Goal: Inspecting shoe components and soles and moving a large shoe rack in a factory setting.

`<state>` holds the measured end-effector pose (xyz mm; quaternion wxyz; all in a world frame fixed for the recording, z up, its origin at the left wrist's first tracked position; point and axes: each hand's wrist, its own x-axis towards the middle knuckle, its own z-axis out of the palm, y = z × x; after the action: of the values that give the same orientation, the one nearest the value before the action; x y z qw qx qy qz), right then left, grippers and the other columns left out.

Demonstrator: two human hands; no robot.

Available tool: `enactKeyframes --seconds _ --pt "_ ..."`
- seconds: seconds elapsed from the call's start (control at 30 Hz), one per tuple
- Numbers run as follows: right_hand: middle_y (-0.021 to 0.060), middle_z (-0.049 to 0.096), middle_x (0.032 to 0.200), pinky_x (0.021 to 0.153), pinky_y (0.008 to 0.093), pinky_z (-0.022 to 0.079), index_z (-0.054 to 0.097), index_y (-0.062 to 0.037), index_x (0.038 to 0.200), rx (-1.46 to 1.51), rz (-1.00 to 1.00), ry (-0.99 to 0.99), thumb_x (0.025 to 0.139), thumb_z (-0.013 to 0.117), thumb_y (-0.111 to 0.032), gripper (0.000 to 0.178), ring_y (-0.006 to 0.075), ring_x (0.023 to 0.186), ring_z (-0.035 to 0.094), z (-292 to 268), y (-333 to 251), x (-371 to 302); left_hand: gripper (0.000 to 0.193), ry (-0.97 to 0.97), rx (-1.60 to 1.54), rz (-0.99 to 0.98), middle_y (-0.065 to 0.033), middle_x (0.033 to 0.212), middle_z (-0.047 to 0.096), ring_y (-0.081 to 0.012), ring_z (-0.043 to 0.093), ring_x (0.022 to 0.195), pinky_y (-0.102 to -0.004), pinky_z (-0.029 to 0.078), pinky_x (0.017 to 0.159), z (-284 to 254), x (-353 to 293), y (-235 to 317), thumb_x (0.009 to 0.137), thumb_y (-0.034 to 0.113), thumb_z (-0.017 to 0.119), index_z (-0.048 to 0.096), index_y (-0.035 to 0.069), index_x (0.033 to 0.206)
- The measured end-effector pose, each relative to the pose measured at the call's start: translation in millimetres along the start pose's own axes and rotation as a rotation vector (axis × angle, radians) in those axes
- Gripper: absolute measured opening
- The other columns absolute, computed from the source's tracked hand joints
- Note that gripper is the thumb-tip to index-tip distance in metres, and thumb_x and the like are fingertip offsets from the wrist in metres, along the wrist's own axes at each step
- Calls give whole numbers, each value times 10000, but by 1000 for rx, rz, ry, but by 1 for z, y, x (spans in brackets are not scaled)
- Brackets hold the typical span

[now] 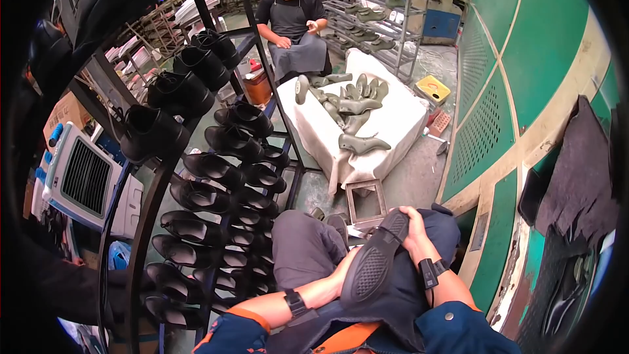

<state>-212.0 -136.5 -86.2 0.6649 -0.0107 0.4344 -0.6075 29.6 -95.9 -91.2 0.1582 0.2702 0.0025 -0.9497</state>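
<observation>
A black shoe (372, 267) is held over my lap, its textured sole turned up toward me. My right hand (412, 224) grips the heel end, fingers wrapped round its side. At the wider front part, my left hand (347, 267) holds the shoe from the left, with most of its fingers hidden behind it. Beyond my knees, several grey-green shoe lasts (362, 144) lie heaped on a table covered with white cloth (314, 137). A small square metal frame (356, 218) stands between the table and my legs.
A dark metal rack (149, 223) of black shoes (196, 195) rises close on my left. Green panels (485, 124) run along the right, with a dark cloth (573, 157) hanging there. A person (288, 19) in an apron sits behind the table. A yellow box (432, 89) stands beyond its right side.
</observation>
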Motion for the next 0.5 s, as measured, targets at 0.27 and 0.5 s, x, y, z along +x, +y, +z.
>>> enactKeyframes --seconds 0.27,0.5 --pt "122 731 969 896 331 535 698 44 1089 -457 18 -365 948 511 -144 300 219 904 706 21 2 23 705 297 758 501 -155 1569 391 -261 398 1434 -348 357 1159 11 78 89 1035 433 506 268 78 1594" --pt "79 730 1006 892 285 479 712 63 1038 -448 -217 -426 902 551 -113 275 170 943 661 10 15 8 289 278 297 201 -33 974 722 -169 679 860 -305 531 792 59 74 69 949 407 662 696 133 1033"
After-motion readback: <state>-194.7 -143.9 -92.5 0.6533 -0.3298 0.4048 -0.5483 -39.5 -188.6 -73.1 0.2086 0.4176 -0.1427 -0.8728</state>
